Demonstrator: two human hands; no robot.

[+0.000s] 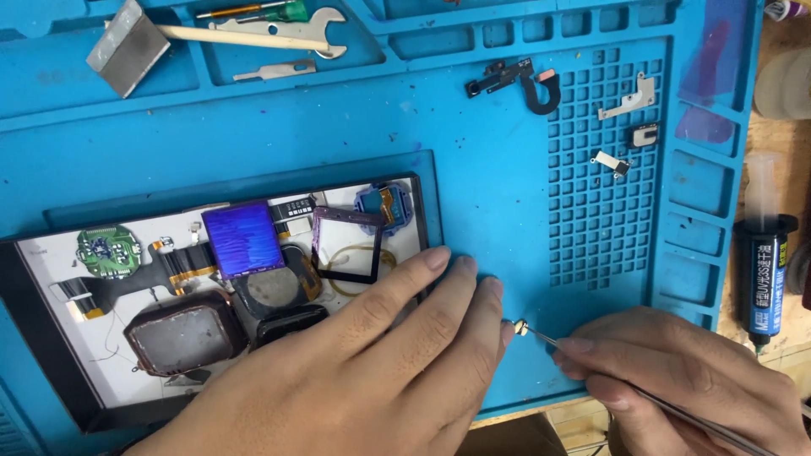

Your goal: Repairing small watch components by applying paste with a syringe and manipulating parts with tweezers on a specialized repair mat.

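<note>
Two hands: right pinches steel tweezers gripping tiny brass part.

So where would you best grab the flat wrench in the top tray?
Grip the wrench by its bare open-jaw head at the right end, coming from above and the right. It lies flat, and its handle runs left under a pale stick toward a metal block, so the head is the freest part.

Right hand with tweezers pinching a tiny metal part beside left hand on blue mat
</note>
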